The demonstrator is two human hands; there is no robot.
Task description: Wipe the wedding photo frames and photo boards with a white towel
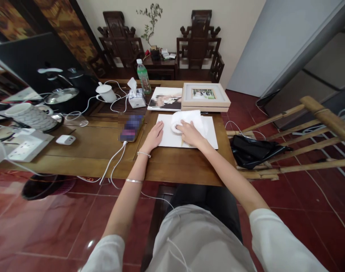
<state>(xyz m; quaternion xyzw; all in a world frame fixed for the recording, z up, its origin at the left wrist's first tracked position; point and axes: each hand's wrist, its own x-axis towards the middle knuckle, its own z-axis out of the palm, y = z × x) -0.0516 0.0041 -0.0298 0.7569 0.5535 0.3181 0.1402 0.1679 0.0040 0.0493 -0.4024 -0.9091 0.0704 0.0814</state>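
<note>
A flat white panel (167, 136) lies near the front edge of the wooden table. My left hand (155, 136) rests on its left edge, fingers stretched out and holding nothing. On the panel is a bunched white cloth (191, 116), soft like a towel. My right hand (191, 134) presses on the cloth with its fingers closed around the near side. Something small and beige shows below that hand, too unclear to name. Just behind the panel lie a framed picture (226, 101) on the right and a photo panel (165, 90) on the left.
Left of my hands lies a phone (132, 127) with a white cable. Further left stand a tissue box (136, 99), a green-labelled bottle (143, 77), a lidded white cup (105, 92), a patterned mug (33, 117) and a power strip (27, 145). A bamboo chair (299, 128) stands at right.
</note>
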